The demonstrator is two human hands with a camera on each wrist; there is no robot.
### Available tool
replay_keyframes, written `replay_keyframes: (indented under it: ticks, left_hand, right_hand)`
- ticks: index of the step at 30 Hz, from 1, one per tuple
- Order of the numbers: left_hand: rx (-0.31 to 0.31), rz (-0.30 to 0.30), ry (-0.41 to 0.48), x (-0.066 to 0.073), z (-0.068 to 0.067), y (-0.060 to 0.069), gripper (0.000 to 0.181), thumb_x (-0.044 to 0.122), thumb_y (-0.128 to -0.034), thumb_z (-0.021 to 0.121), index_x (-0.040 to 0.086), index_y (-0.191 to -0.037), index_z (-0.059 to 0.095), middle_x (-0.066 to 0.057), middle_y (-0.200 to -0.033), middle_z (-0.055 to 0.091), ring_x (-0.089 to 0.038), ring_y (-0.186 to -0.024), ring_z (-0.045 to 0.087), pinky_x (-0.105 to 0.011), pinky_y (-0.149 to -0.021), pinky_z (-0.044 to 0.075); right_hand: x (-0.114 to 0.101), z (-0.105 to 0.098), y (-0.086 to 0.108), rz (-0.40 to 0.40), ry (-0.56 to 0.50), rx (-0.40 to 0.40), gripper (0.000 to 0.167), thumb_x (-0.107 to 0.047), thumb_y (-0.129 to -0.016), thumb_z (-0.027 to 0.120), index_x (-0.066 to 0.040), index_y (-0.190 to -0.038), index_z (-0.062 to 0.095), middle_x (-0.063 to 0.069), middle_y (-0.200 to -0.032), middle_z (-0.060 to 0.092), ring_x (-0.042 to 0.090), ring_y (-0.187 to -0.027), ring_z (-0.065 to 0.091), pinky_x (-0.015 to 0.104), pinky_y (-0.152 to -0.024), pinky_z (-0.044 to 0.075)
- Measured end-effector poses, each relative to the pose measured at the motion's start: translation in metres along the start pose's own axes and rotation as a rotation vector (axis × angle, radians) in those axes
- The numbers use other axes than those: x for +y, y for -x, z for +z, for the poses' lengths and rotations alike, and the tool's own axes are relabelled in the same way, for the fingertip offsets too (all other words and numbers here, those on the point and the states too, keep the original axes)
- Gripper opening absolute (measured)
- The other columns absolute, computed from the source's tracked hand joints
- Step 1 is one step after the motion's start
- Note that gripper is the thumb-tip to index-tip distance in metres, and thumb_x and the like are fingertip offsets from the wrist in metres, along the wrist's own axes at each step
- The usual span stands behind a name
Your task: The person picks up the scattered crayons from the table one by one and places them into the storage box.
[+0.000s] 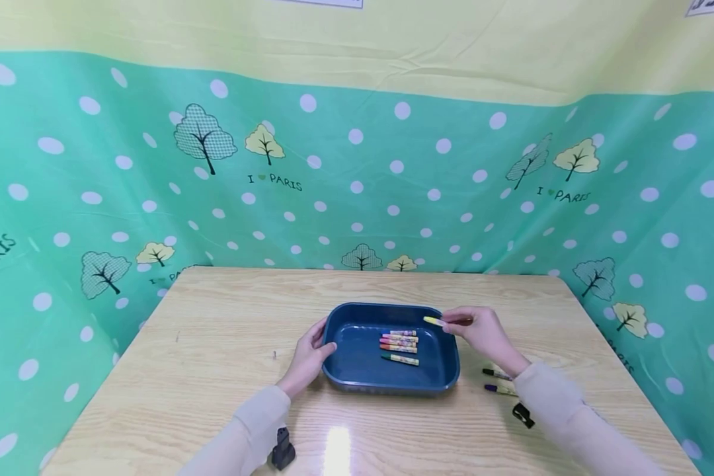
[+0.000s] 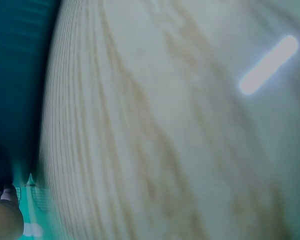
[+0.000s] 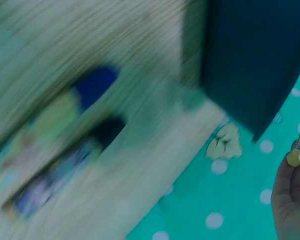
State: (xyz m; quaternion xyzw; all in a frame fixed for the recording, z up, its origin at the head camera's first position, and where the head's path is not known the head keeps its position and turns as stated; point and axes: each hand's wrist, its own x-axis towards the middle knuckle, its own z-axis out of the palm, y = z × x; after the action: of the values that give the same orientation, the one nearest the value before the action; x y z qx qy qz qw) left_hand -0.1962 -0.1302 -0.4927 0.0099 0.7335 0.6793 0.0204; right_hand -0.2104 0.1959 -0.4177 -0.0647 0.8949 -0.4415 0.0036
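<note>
Right hand pinches a yellow crayon at the tray's corner
Left hand grips the opposite side, fingers apparently outside; other crayons lie inside.

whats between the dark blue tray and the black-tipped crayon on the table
Just bare tabletop between the tray and the black-tipped crayon, as the head and right wrist views show.

The view is turned over and softly blurred: the smooth wall of a dark blue tray rises on the scene's right, beside the pale, streaky wood grain of the tabletop. Toward the far end, part of the left hand shows against the tray, its grip hidden. Beyond hangs green cloth with pale spots. An elongated white reflection gleams near left.
</note>
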Motion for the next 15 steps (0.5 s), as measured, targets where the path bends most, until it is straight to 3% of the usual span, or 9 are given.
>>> replay_keyframes:
  ticks: [15]
  left_hand:
    - [0.002,0.008,-0.005,0.001,0.0,0.001,0.059,-0.004,-0.0844,0.053,-0.003,-0.139,0.032,-0.026,-0.142,0.033,-0.039,-0.13,0.035,-0.047,-0.105,0.035]
  right_hand:
    - [-0.012,0.065,-0.01,-0.064,-0.041,-0.07,0.016,-0.001,-0.076,0.069,-0.004,-0.092,0.071,0.005,-0.085,0.07,0.012,-0.075,0.063,0.023,-0.066,0.056]
